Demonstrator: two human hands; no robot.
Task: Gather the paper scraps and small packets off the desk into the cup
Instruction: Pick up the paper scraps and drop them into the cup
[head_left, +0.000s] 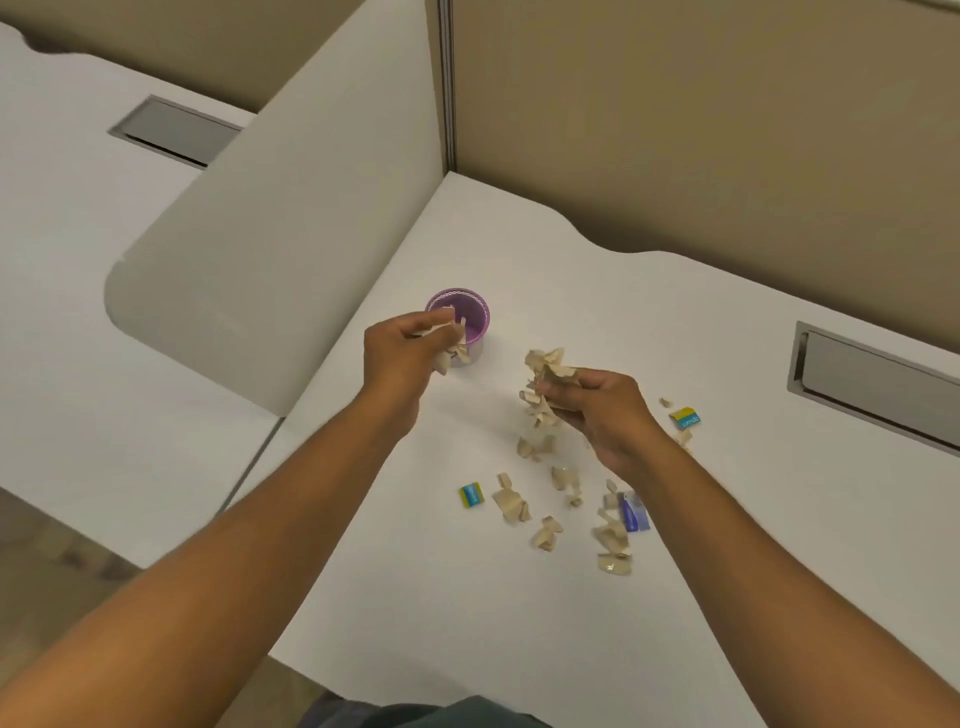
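Note:
A small purple cup (470, 310) stands upright on the white desk (415, 597) near the left partition. My left hand (400, 348) is closed on a bunch of beige paper scraps (451, 348) right at the cup's near rim. My right hand (602, 410) grips another bunch of beige scraps (545, 374) above the desk, to the right of the cup. Several loose scraps (511, 504) lie below my right hand. A blue-and-yellow packet (471, 494) lies to their left, a blue packet (635, 512) to their right, and another blue-and-yellow packet (685, 418) beyond my right wrist.
A white rounded divider panel (270, 249) rises just left of the cup. Tan cubicle walls (701, 130) close the back. A grey cable hatch (872, 384) is set into the desk at the right. The desk's front edge runs diagonally near my forearms.

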